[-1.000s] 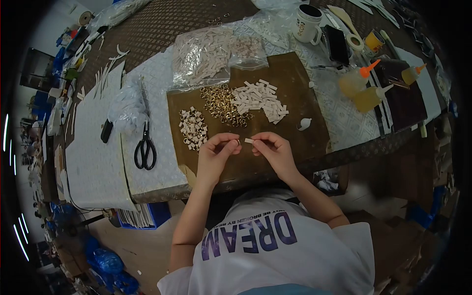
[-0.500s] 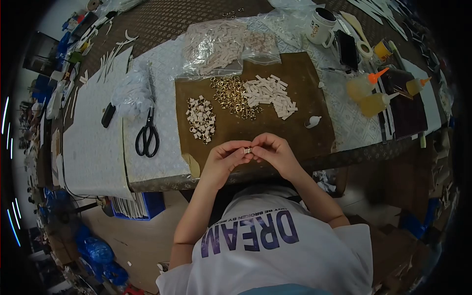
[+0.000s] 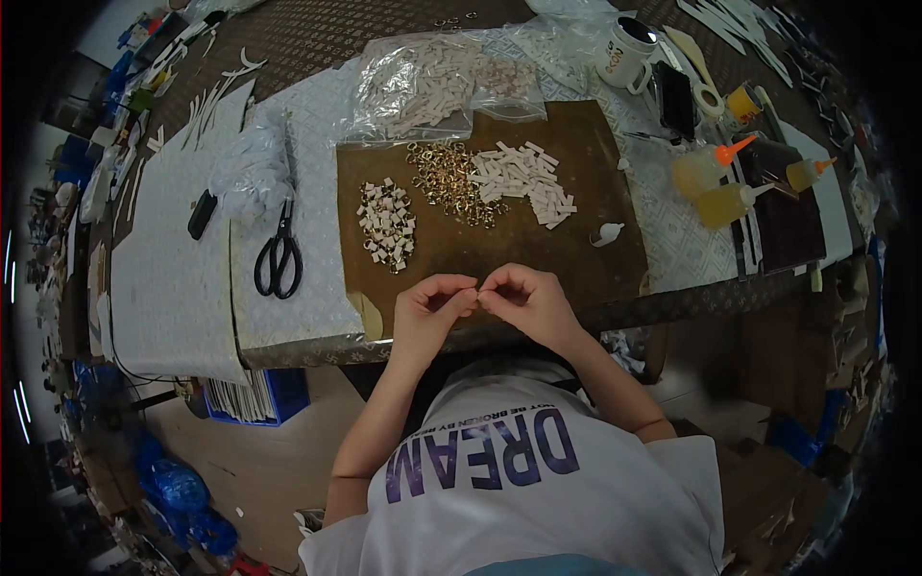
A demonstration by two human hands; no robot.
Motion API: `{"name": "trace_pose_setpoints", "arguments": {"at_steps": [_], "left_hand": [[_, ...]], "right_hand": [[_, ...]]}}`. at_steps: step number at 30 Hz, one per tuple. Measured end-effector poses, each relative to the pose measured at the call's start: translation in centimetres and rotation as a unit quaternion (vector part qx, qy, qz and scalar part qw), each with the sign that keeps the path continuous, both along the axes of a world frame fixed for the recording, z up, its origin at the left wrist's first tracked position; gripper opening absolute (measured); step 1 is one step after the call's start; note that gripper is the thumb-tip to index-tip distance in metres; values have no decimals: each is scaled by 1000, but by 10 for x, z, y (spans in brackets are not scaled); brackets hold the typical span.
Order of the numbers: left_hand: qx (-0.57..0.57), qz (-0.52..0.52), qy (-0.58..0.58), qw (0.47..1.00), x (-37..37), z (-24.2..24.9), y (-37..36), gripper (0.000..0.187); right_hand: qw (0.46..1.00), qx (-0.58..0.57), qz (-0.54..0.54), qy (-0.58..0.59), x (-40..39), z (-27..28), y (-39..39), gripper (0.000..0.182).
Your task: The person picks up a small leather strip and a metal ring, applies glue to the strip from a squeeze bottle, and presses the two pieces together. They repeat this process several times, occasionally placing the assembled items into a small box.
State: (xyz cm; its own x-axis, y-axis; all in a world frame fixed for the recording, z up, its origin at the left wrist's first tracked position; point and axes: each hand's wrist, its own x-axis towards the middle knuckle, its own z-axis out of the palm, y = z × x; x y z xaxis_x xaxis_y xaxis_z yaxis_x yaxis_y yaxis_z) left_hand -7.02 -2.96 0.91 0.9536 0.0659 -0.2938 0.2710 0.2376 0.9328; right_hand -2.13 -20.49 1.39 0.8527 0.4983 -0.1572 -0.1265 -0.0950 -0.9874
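My left hand (image 3: 434,312) and my right hand (image 3: 526,304) meet over the near edge of a brown mat (image 3: 567,259). Thumb and forefinger of each are pinched, with the fingertips touching. Between them is a small pale strip with a gold ring, now almost wholly hidden by the fingers. Beyond my hands lie a heap of gold metal rings (image 3: 449,187) and a pile of flat pale strips (image 3: 528,182). To their left is a cluster of pale strips looped on gold rings (image 3: 387,226).
Plastic bags of pale pieces (image 3: 413,91) lie behind the mat. Black-handled scissors (image 3: 279,261) are at the left. On the right are a white lump (image 3: 608,234), glue bottles (image 3: 720,204), a phone (image 3: 674,101) and a mug (image 3: 624,60). The table's front edge runs under my forearms.
The small pale piece with its gold ring showed between my fingertips before; now the fingers cover it. My hands have turned slightly and pressed closer. The whole view has shifted a little.
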Motion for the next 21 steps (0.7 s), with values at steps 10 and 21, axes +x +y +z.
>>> {"name": "trace_pose_setpoints", "arguments": {"at_steps": [10,21], "left_hand": [[-42,-16,16,999,3,-3,0,20],[-124,35,69,989,20,-1,-4,18]], "right_hand": [[995,82,5,52,2,-13,-6,9],[810,-109,-454,-355,22,-32,-58,28]]}}
